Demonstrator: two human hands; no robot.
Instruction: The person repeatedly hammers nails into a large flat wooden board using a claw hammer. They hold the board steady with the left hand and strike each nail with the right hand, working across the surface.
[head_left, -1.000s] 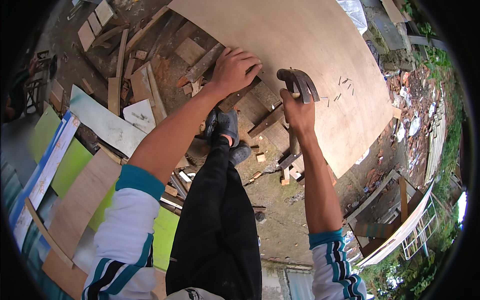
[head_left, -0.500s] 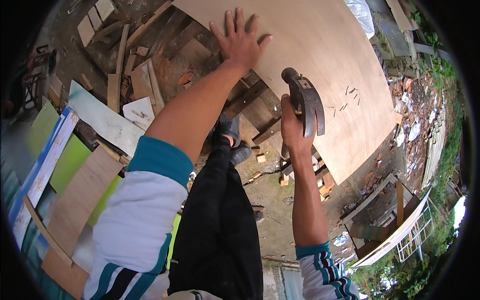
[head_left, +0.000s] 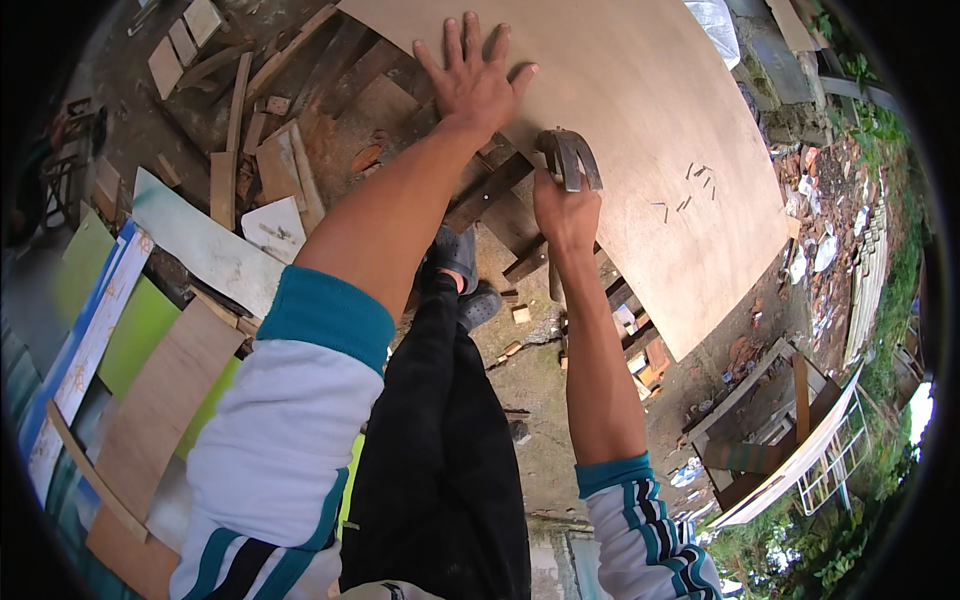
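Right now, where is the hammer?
In the head view, the hammer is above and right of centre, gripped in the right hand; its head shows against the plywood sheet, left of the loose nails.

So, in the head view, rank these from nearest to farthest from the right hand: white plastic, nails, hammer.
From the right hand:
1. Hammer: gripped in it.
2. Nails: loose on the board, to its right.
3. White plastic: beyond the board's edge, at the top right.
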